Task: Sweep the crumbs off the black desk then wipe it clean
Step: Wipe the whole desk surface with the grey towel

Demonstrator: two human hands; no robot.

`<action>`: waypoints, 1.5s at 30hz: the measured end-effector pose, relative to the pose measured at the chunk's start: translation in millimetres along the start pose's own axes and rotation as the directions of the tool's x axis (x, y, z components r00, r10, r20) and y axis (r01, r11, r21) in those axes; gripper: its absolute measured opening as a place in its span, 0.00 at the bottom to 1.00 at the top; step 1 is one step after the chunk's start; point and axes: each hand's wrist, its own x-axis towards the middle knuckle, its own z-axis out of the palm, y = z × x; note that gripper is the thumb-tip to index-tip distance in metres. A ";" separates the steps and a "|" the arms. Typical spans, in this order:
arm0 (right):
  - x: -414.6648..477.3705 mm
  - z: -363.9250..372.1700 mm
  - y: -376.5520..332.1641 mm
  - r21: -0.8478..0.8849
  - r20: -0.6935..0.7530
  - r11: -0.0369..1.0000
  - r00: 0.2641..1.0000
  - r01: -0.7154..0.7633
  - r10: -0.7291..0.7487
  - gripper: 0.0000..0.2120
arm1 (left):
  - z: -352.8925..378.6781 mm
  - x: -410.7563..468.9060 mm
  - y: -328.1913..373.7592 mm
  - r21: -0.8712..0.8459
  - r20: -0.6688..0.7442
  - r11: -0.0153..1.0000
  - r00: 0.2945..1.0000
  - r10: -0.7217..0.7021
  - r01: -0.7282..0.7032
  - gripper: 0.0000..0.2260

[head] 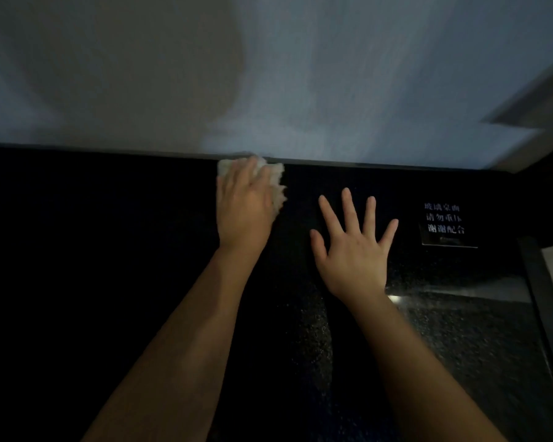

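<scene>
The black desk (pixel 109 250) fills the lower half of the head view, its glossy top speckled with fine specks near the right. My left hand (pixel 243 205) lies flat on a crumpled white tissue (pixel 276 183) at the desk's far edge, right against the wall; most of the tissue is hidden under my palm. My right hand (pixel 355 247) is spread wide with straight fingers, palm down on the desk to the right of the left hand, holding nothing.
A pale wall (pixel 268 74) rises directly behind the desk's far edge. A small notice with white Chinese characters (pixel 444 223) sits on the desk at the right. The desk's right edge (pixel 537 298) drops off beside a lighter floor.
</scene>
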 end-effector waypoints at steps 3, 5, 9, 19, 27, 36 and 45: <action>-0.3 1.0 0.1 -0.002 -0.008 1.000 1.000 -0.002 0.002 0.28 | -4.1 4.1 -37.4 -0.003 -0.130 0.994 0.985 -0.113 0.113 0.18; -0.3 1.6 -0.5 -0.014 -0.019 1.000 1.000 -0.009 0.008 0.28 | -2.7 4.5 -40.4 0.021 -0.116 0.980 0.974 -0.194 0.198 0.18; 0.5 2.9 -3.4 -0.023 -0.016 0.999 1.000 -0.024 0.024 0.29 | 4.3 13.9 -4.7 0.047 -0.090 0.936 0.935 -0.344 0.349 0.15; -0.7 -0.5 -3.7 -0.033 -0.010 0.999 0.999 -0.042 0.042 0.29 | -17.6 11.0 -64.3 0.016 -0.087 0.998 0.994 0.069 -0.067 0.17; 0.4 1.6 -3.4 -0.039 -0.011 0.998 0.999 -0.045 0.045 0.29 | -15.5 8.5 -52.1 0.001 -0.098 0.970 0.965 -0.244 0.245 0.19; -0.6 -1.7 -3.2 -0.037 0.008 0.998 0.999 -0.049 0.049 0.29 | -25.3 9.3 -100.8 -0.012 -0.026 0.996 0.995 -0.092 0.092 0.18; -0.5 -2.4 -4.3 -0.022 0.018 0.998 0.998 -0.052 0.052 0.30 | -49.0 -62.6 -51.9 -0.216 0.193 0.956 0.951 0.240 -0.198 0.19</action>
